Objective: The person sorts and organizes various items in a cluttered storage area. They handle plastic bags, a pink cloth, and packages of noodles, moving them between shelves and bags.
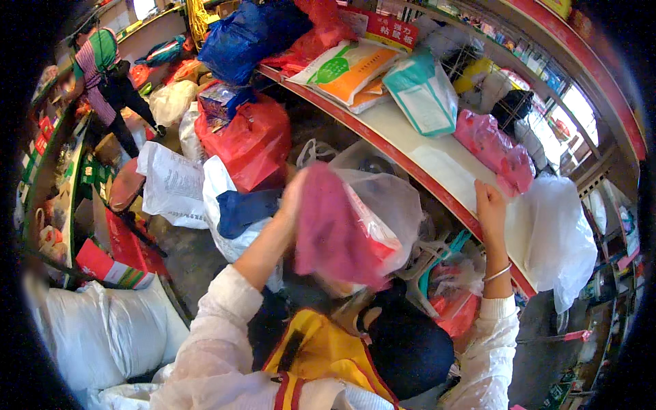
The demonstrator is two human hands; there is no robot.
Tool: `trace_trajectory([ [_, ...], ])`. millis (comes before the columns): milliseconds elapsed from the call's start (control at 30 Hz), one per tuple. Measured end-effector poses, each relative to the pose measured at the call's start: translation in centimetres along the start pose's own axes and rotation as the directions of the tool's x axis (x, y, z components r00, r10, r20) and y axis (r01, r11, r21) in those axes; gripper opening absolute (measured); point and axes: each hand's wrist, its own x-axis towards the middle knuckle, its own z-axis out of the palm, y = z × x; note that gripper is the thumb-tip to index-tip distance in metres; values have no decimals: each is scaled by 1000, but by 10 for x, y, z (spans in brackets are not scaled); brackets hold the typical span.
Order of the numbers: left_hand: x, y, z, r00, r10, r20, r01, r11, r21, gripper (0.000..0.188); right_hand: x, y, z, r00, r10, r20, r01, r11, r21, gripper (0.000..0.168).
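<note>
My left hand (293,189) grips a maroon cloth (335,230) by its upper end, and the cloth hangs down, blurred. Behind the cloth are a clear plastic bag (389,205) and a white and red packet (376,233). To its left, a white bag (218,174) stands with a dark blue cloth (248,210) at its mouth. My right hand (490,197), with a bangle at the wrist, is curled into a fist at the white shelf (446,164) with a red edge. Nothing shows in its fingers. A pink plastic bundle (494,148) lies just beyond it.
Green-orange packets (343,72) and a teal-white pack (423,95) lie on the shelf; a white plastic bag (556,236) drapes its near end. Red (251,138) and blue (251,36) bags crowd the far side. White sacks (107,328) lie lower left. Another person (105,77) bends at upper left.
</note>
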Motion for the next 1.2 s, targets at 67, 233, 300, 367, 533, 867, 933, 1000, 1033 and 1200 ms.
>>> trace_trajectory([
  [67, 11, 9, -65, 983, 82, 164, -46, 976, -212, 34, 5, -13, 14, 997, 6, 79, -5, 1000, -11, 45],
  [233, 16, 12, -216, 982, 158, 108, -163, 986, 39, 39, 29, -129, 79, 910, 79, 406, -185, 955, 231, 41],
  [300, 18, -1, -170, 980, 116, -163, -170, 912, -374, 40, 47, -164, 108, 837, 145, 527, -298, 930, 217, 46],
  [367, 26, -9, -216, 926, 153, -346, -300, 854, -425, 43, 74, -189, 149, 753, 110, 648, -321, 922, 217, 51],
  [533, 30, 3, -172, 980, 148, -132, -187, 911, -368, 38, 124, -173, 208, 689, 226, 689, -380, 922, 77, 56],
  [867, 36, 14, -179, 989, 109, -98, -142, 883, -447, 36, 106, -181, 207, 801, 45, 597, -204, 958, 201, 32],
  [933, 29, 18, -167, 975, 221, -27, -218, 923, -317, 39, 83, -187, 191, 834, -11, 552, -180, 940, 290, 26],
  [1000, 22, 25, -154, 966, 259, 18, -245, 930, -275, 44, 51, -188, 166, 884, 16, 467, -182, 932, 312, 20],
  [1033, 20, 26, -148, 970, 243, 26, -224, 926, -305, 48, 34, -189, 148, 887, 36, 460, -214, 916, 339, 18],
  [1200, 2, 35, -82, 982, -182, 45, 180, 858, -481, 68, -11, -102, 90, 984, 102, 146, -149, 919, 365, 20],
])
